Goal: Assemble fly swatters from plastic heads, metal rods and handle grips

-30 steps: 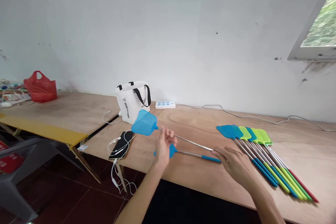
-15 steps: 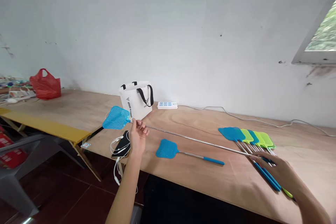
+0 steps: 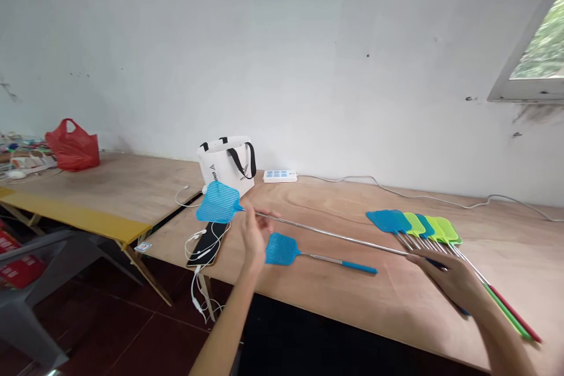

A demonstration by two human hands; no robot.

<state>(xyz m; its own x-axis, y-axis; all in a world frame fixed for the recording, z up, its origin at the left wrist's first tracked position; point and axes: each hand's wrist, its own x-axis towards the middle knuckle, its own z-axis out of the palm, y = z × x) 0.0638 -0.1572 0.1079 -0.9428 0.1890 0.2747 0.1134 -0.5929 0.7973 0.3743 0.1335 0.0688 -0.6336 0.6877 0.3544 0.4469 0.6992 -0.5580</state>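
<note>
A blue fly swatter (image 3: 219,202) with a thin telescopic metal shaft spans between my hands above the table. My left hand (image 3: 257,238) has its fingers closed round the shaft just behind the mesh head. At the far end my right hand (image 3: 447,276) grips the swatter, and its handle is mostly hidden by the palm. Below the shaft lies another blue fly swatter (image 3: 282,248), shorter, with its blue handle pointing right. Beside and under my right hand is a row of overlapping blue and green fly swatters (image 3: 426,228); red and green handles stick out at the right.
A white bag (image 3: 225,158) with black handles stands by the wall, beside a power strip (image 3: 280,176) and its cable. A dark phone (image 3: 207,245) with white earphones lies at the table's left edge. A red plastic bag (image 3: 74,147) sits on the left table.
My left hand has moved right with the swatter's head, and my right hand slightly left. The shaft between them looks shorter. Red and green handles now show beyond my right hand.
</note>
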